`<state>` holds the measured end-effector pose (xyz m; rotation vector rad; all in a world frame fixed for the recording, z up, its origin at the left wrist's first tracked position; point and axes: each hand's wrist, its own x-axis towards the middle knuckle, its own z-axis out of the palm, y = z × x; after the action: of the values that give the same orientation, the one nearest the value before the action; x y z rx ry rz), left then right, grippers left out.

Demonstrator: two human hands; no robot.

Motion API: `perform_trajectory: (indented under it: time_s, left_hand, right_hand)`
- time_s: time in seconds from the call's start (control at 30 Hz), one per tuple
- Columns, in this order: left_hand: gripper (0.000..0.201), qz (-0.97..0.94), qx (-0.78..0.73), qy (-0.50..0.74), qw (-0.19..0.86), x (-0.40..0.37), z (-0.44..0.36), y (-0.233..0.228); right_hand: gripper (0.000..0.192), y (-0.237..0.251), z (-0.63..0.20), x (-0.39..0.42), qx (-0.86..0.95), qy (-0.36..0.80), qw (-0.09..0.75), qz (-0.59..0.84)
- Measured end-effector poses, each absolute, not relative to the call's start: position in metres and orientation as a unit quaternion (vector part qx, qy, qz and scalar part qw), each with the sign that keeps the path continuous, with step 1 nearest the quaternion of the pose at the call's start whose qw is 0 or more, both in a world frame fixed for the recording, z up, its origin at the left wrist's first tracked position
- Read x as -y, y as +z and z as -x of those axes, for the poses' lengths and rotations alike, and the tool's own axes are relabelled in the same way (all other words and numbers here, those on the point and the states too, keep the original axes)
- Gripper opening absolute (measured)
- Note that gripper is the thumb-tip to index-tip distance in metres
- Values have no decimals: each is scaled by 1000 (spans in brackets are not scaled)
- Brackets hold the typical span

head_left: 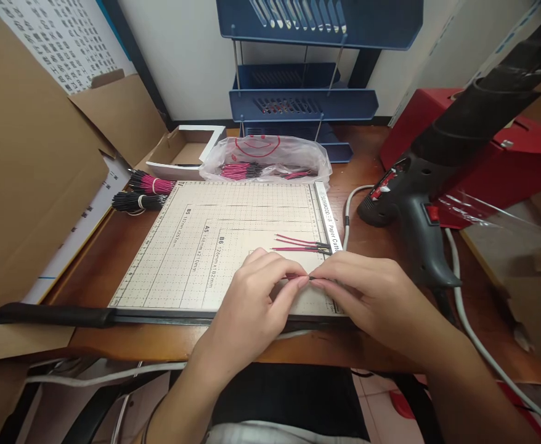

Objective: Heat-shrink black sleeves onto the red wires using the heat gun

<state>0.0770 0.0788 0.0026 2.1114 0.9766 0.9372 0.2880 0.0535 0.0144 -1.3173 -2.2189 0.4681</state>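
Wooden tabletop [173,342] against a white wall [182,74], blue tiered rack [302,103] at the far side. Paper cutter [173,246] sits mid-tabletop, its black handle [90,316] at the near left.

Left hand [261,290]: thumb and index pinching a thin red wire [311,278]. Right hand [372,283]: thumb and index pinched on the same wire, to the right, at its dark part. Fingertips of the two almost meet; most of the wire is hidden. It's over the near right of the cutter board; can't tell if it touches.

Just beyond the hands: a few loose red wires [298,249] on the board, black ends to the right.

Far left, beside the cutter: red-and-black wire bundle [153,184], black bundle [136,202] just nearer. Clear plastic bag [261,148] with more wires behind the board, open box [178,148] left of it. Right: black heat gun [418,185] in front of a red case [459,123].
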Motion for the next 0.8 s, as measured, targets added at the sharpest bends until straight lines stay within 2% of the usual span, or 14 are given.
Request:
perform_trajectory:
  time_s: [0.27, 0.43, 0.8]
  left_hand:
    - [15, -809, -368, 332, 317, -78, -76, 5]
    - [15, -800, -375, 335, 327, -78, -76, 5]
    - [14, -795, -378, 329, 343, -81, -74, 7]
  right_hand:
    - [23, 19, -285, -51, 814, 174, 251, 494]
    - [17, 21, -282, -53, 809, 170, 270, 493]
    - [15, 18, -284, -55, 831, 116, 272, 471]
